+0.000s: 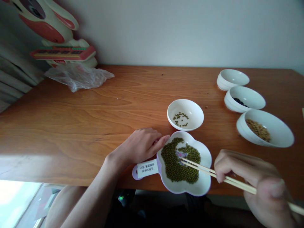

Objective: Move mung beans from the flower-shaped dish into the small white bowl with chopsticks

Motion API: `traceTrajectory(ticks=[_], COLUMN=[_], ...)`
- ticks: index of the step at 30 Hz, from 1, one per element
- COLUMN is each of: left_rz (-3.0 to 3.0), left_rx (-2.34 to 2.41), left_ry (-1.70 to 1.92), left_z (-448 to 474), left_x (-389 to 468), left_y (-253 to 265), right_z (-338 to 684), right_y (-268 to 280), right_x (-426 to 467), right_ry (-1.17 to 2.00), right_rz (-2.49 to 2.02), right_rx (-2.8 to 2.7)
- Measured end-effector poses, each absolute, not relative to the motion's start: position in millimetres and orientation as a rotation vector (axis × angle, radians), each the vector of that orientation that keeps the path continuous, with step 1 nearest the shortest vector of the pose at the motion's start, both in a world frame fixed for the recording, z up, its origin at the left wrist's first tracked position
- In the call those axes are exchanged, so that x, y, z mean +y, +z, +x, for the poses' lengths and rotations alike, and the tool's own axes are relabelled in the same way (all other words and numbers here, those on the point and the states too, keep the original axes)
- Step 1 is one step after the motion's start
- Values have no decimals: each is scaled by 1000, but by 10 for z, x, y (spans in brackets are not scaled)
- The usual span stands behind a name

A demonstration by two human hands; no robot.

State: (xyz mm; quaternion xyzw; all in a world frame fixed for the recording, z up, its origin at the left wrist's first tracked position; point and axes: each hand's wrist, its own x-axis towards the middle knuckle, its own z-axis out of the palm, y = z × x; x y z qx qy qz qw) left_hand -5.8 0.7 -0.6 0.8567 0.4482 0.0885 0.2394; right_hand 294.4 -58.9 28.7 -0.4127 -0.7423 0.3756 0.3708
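Note:
A flower-shaped white dish (206, 158) with a lilac edge and a labelled handle (135, 172) lies at the table's front edge. Green mung beans (175, 169) spread over its bottom around a printed cartoon figure. My left hand (144, 144) is closed at the dish's left rim, its thumb on the edge and its other fingers curled and partly hidden. Wooden chopsticks (234, 181) are gripped in my right hand (256, 180), to the right of the dish. Their tips rest near the cartoon figure, with no bean visible between them. Just behind stands a white bowl (196, 115) holding some mung beans.
Three white bowls stand at the right: one with tan beans (258, 129), one with dark beans (239, 102), and a far one (231, 77) whose bottom is partly hidden. A crumpled plastic bag (80, 77) and an animal-shaped toy keyboard (64, 53) are at the back left.

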Motion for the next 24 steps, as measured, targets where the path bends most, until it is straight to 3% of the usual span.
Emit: traceTrajectory(ticks=[24], left_rz=[2354], left_rx=[1181], left_ry=[260], left_z=[-55], left_x=[14], left_y=[-9], right_z=[2989], right_y=[297], right_x=[-517], right_ry=[1176], right_rz=[-1101], right_rx=[-1849])
